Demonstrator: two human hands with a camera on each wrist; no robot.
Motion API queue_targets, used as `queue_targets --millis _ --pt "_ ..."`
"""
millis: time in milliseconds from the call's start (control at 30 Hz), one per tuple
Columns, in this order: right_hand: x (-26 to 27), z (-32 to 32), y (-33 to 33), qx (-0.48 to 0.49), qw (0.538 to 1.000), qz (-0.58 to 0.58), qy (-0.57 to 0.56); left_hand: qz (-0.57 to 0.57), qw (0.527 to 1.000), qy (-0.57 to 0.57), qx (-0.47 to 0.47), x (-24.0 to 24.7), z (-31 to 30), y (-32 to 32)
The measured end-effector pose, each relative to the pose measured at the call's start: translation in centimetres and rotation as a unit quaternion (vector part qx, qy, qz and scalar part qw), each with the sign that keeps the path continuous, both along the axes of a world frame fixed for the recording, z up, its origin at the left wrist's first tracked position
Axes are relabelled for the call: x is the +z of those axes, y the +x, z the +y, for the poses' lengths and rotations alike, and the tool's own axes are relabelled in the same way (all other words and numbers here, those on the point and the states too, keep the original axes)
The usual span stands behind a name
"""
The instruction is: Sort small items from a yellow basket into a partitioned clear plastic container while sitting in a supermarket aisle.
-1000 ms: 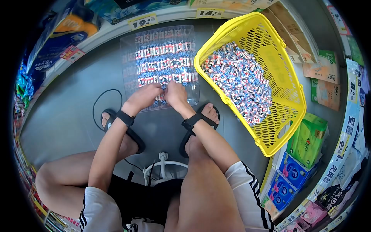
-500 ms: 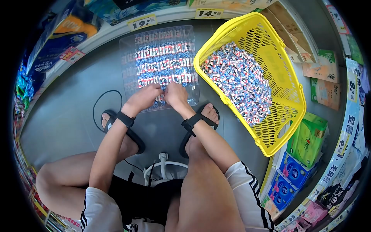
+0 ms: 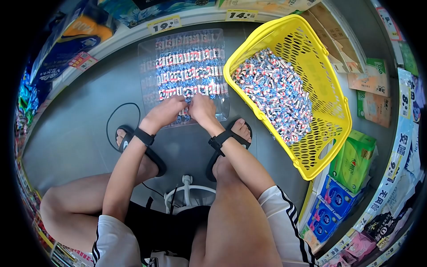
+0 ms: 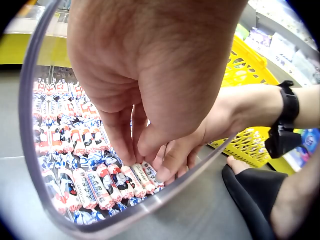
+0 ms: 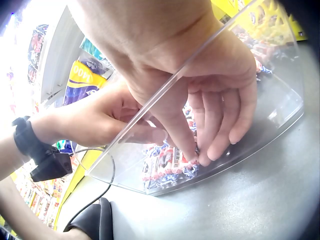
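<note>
A clear plastic box [image 3: 147,82] stands on the floor, with rows of wrapped candies [image 3: 191,73] in red, white and blue paper laid side by side. Both hands reach in over its near side. My left hand [image 3: 167,110] has thumb and finger together on a candy [image 4: 131,176] in the nearest row, as the left wrist view shows. Close beside it, my right hand [image 3: 202,108] pinches at the end of a candy [image 5: 180,159], its other fingers bent near the box wall. The hands cover part of the row in the head view.
A yellow basket [image 3: 329,80], with a large heap of loose wrapped candies [image 3: 275,93] inside, stands right of the box. Sandalled feet flank the box's near side. A black cable [image 3: 108,129] loops on the floor at left. Shelves with packs [image 3: 353,160] surround the spot.
Hardly anything differs: both hands stay at the nearest row, with only slight finger movement. Box and basket have not moved.
</note>
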State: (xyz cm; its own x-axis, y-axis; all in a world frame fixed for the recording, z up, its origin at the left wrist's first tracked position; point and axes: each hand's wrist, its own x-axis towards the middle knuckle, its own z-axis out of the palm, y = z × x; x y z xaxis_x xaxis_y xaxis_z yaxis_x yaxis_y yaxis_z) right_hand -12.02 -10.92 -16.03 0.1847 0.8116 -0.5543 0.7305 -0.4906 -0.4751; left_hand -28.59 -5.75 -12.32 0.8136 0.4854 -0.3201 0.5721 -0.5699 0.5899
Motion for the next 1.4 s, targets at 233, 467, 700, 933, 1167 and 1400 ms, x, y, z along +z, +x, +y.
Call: queue_targets --millis 233,467,700,933,1167,1400 --pt "1.0 0.2 0.6 0.035 0.999 0.012 -0.039 -0.014 1.000 0.000 0.001 0.3 0.1 0.1" --pt "6.6 -0.8 2.4 0.086 0.996 -0.010 0.015 -0.047 0.998 0.046 0.013 3.7 0.0 1.9" --pt "13.3 -3.3 4.9 0.123 0.984 -0.024 0.123 -0.152 0.979 0.139 -0.004 10.1 -0.3 5.6" --pt "20.1 -6.3 8.8 0.072 0.976 -0.004 0.204 -0.240 0.957 0.156 -0.036 15.6 -1.4 9.4" --pt "25.1 -8.0 13.0 0.036 0.980 -0.010 0.195 -0.299 0.936 0.174 -0.058 19.0 -2.4 14.4" --pt "27.2 -8.6 18.8 -0.034 0.983 -0.026 0.176 -0.261 0.945 0.164 -0.104 20.7 -1.7 19.9"
